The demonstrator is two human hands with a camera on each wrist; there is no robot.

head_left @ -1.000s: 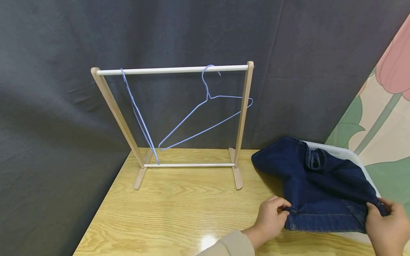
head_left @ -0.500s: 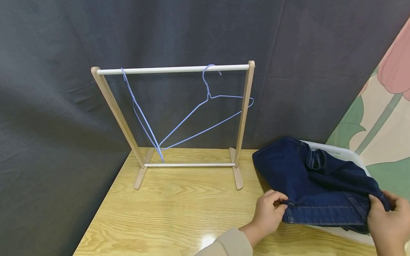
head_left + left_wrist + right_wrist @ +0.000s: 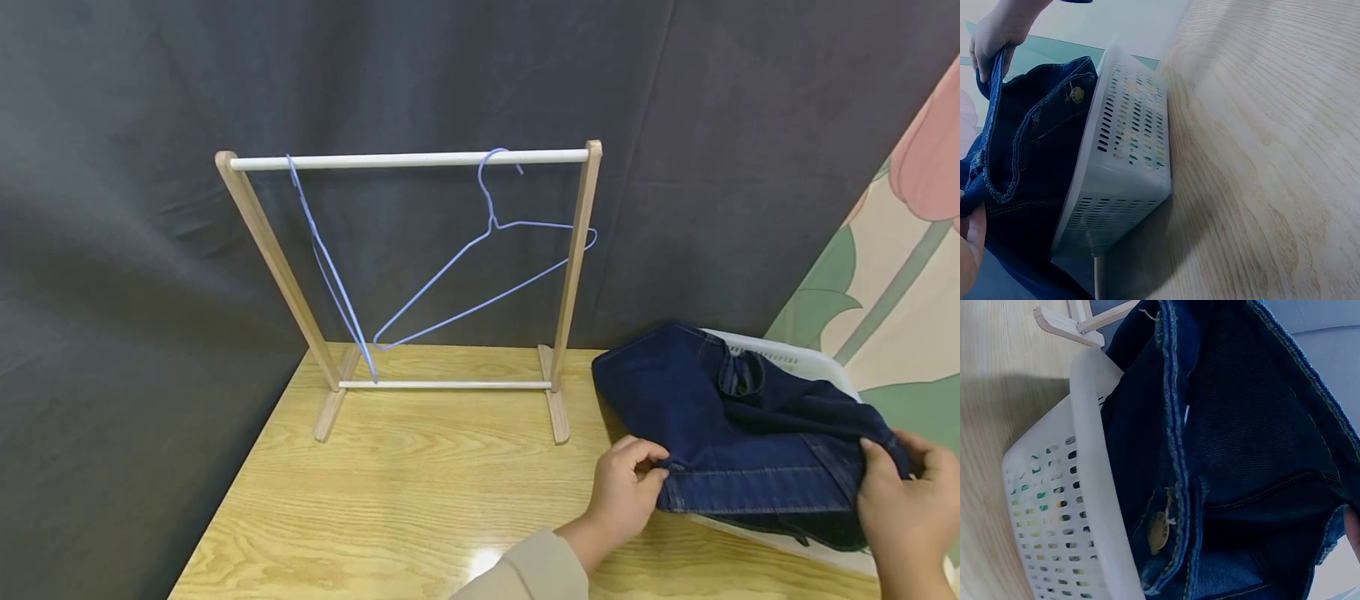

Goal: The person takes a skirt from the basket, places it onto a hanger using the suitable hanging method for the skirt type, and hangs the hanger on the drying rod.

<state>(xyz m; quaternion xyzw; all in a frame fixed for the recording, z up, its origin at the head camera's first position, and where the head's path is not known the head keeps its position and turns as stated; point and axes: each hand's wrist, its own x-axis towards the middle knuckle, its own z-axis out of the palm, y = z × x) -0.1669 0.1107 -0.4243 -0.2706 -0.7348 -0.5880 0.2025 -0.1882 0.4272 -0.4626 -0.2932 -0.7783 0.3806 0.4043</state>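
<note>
Dark blue jeans (image 3: pixel 750 433) lie over a white perforated basket (image 3: pixel 806 358) at the right. My left hand (image 3: pixel 626 492) pinches the left end of the waistband between thumb and fingers. At the other end my right hand (image 3: pixel 907 500) grips the waistband, thumb on top. The waist gapes between the hands; in the right wrist view the inside of the jeans (image 3: pixel 1241 444) shows, with a brass button (image 3: pixel 1159 532) on the near edge. From the left wrist view that button (image 3: pixel 1077 95) hangs against the basket's side. The legs are mostly hidden in folds.
A small wooden rack (image 3: pixel 573 267) with a white top rail (image 3: pixel 405 160) stands left of the basket on the wooden table (image 3: pixel 420 500). Two blue wire hangers hang from it: one (image 3: pixel 330 258) edge-on at the left, another (image 3: pixel 465 250) angled at the right. A dark curtain (image 3: pixel 420 75) backs everything.
Both hands have shifted slightly away from me with the waistband, and its lower edge has come away, showing the other side of the waist beneath. The left hanger sways slightly.
</note>
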